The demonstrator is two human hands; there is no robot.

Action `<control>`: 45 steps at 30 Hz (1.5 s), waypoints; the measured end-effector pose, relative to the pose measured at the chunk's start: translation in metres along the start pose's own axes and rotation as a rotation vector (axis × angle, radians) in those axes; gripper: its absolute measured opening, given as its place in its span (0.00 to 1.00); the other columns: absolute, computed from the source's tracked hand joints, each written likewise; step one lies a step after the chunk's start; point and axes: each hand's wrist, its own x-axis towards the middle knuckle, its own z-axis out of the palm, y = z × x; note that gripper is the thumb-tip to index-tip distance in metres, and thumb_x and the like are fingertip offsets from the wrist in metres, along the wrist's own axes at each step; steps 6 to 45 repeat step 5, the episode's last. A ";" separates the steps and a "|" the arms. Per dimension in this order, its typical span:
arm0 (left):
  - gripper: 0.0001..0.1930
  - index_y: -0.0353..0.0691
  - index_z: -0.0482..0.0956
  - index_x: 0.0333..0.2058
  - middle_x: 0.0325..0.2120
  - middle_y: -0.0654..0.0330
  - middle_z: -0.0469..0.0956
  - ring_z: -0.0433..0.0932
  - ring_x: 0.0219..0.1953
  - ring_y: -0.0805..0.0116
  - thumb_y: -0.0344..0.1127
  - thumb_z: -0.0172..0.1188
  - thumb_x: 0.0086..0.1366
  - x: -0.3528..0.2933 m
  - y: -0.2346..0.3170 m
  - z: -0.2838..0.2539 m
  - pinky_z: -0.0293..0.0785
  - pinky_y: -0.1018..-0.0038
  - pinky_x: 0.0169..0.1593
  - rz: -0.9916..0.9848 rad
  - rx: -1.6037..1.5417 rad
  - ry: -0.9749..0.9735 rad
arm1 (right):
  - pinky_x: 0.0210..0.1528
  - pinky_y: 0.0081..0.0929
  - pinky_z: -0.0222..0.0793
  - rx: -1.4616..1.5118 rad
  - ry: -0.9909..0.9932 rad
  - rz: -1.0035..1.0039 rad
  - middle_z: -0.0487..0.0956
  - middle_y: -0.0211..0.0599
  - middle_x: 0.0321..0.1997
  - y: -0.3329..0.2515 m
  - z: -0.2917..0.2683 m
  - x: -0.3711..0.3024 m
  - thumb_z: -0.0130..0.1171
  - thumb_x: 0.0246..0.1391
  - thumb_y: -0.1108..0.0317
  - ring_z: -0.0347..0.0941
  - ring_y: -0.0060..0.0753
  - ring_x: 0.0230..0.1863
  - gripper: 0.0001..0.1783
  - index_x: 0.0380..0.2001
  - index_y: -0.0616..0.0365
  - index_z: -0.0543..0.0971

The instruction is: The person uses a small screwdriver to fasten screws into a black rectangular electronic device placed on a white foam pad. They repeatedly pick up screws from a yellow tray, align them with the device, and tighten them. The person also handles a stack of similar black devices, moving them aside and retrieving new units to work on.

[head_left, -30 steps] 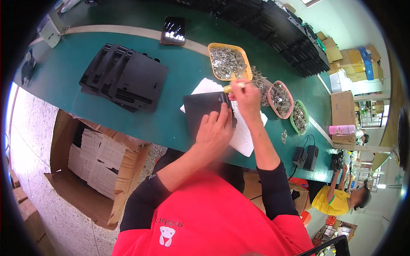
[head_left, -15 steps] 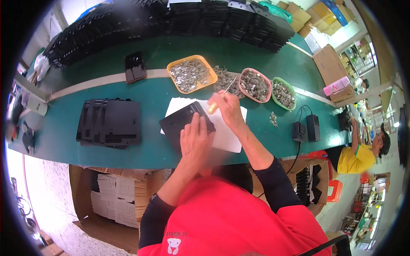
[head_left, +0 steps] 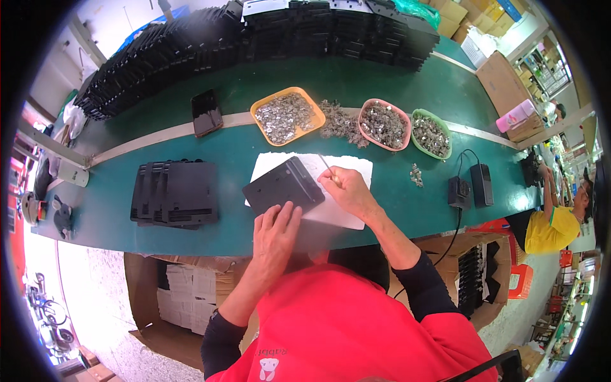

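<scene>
A black plastic housing panel (head_left: 280,184) lies tilted on a white pad (head_left: 347,213) in front of me. My left hand (head_left: 275,239) rests its stretched fingers on the panel's near edge, without gripping it. To the right of the panel, above the pad, my right hand (head_left: 350,191) is closed round the pale yellowish handle of a thin metal-shafted tool, seemingly a screwdriver (head_left: 325,164). Its shaft points up and away from me, apart from the panel. Part of the handle is hidden by my fingers.
Left stands a stack of black panels (head_left: 184,191). Beyond the pad are a yellow tray (head_left: 258,130), a pink bowl (head_left: 407,130) and a green bowl (head_left: 449,149) of small metal parts, some loose. A dark phone-like slab (head_left: 207,114), black adapters (head_left: 482,184) and long panel rows (head_left: 331,35) surround.
My left hand has slid back toward the panel's near edge. My right hand has shifted lower and right, with the tool held closer to the pad. The whole view has also shifted slightly.
</scene>
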 end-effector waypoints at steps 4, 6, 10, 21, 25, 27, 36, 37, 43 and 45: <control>0.24 0.37 0.73 0.52 0.54 0.51 0.71 0.69 0.55 0.54 0.27 0.55 0.54 0.001 -0.006 -0.007 0.65 0.59 0.56 0.019 -0.054 0.006 | 0.30 0.29 0.70 0.028 -0.023 0.030 0.82 0.43 0.27 0.007 0.000 0.002 0.55 0.57 0.63 0.77 0.36 0.26 0.13 0.37 0.62 0.81; 0.24 0.38 0.73 0.53 0.54 0.51 0.71 0.69 0.56 0.54 0.28 0.55 0.54 -0.001 -0.008 -0.009 0.64 0.59 0.57 0.014 -0.061 0.022 | 0.31 0.29 0.71 0.070 -0.028 0.057 0.83 0.45 0.30 0.009 -0.001 0.002 0.55 0.57 0.63 0.78 0.40 0.27 0.14 0.38 0.62 0.81; 0.24 0.38 0.73 0.53 0.54 0.51 0.71 0.69 0.56 0.54 0.28 0.55 0.54 -0.001 -0.008 -0.009 0.64 0.59 0.57 0.014 -0.061 0.022 | 0.31 0.29 0.71 0.070 -0.028 0.057 0.83 0.45 0.30 0.009 -0.001 0.002 0.55 0.57 0.63 0.78 0.40 0.27 0.14 0.38 0.62 0.81; 0.24 0.38 0.73 0.53 0.54 0.51 0.71 0.69 0.56 0.54 0.28 0.55 0.54 -0.001 -0.008 -0.009 0.64 0.59 0.57 0.014 -0.061 0.022 | 0.31 0.29 0.71 0.070 -0.028 0.057 0.83 0.45 0.30 0.009 -0.001 0.002 0.55 0.57 0.63 0.78 0.40 0.27 0.14 0.38 0.62 0.81; 0.24 0.38 0.73 0.53 0.54 0.51 0.71 0.69 0.56 0.54 0.28 0.55 0.54 -0.001 -0.008 -0.009 0.64 0.59 0.57 0.014 -0.061 0.022 | 0.31 0.29 0.71 0.070 -0.028 0.057 0.83 0.45 0.30 0.009 -0.001 0.002 0.55 0.57 0.63 0.78 0.40 0.27 0.14 0.38 0.62 0.81; 0.24 0.38 0.73 0.53 0.54 0.51 0.71 0.69 0.56 0.54 0.28 0.55 0.54 -0.001 -0.008 -0.009 0.64 0.59 0.57 0.014 -0.061 0.022 | 0.31 0.29 0.71 0.070 -0.028 0.057 0.83 0.45 0.30 0.009 -0.001 0.002 0.55 0.57 0.63 0.78 0.40 0.27 0.14 0.38 0.62 0.81; 0.24 0.38 0.73 0.53 0.54 0.51 0.71 0.69 0.56 0.54 0.28 0.55 0.54 -0.001 -0.008 -0.009 0.64 0.59 0.57 0.014 -0.061 0.022 | 0.31 0.29 0.71 0.070 -0.028 0.057 0.83 0.45 0.30 0.009 -0.001 0.002 0.55 0.57 0.63 0.78 0.40 0.27 0.14 0.38 0.62 0.81; 0.24 0.38 0.73 0.53 0.54 0.51 0.71 0.69 0.56 0.54 0.28 0.55 0.54 -0.001 -0.008 -0.009 0.64 0.59 0.57 0.014 -0.061 0.022 | 0.31 0.29 0.71 0.070 -0.028 0.057 0.83 0.45 0.30 0.009 -0.001 0.002 0.55 0.57 0.63 0.78 0.40 0.27 0.14 0.38 0.62 0.81; 0.24 0.38 0.73 0.53 0.54 0.51 0.71 0.69 0.56 0.54 0.28 0.55 0.54 -0.001 -0.008 -0.009 0.64 0.59 0.57 0.014 -0.061 0.022 | 0.31 0.29 0.71 0.070 -0.028 0.057 0.83 0.45 0.30 0.009 -0.001 0.002 0.55 0.57 0.63 0.78 0.40 0.27 0.14 0.38 0.62 0.81; 0.24 0.38 0.73 0.53 0.54 0.51 0.71 0.69 0.56 0.54 0.28 0.55 0.54 -0.001 -0.008 -0.009 0.64 0.59 0.57 0.014 -0.061 0.022 | 0.31 0.29 0.71 0.070 -0.028 0.057 0.83 0.45 0.30 0.009 -0.001 0.002 0.55 0.57 0.63 0.78 0.40 0.27 0.14 0.38 0.62 0.81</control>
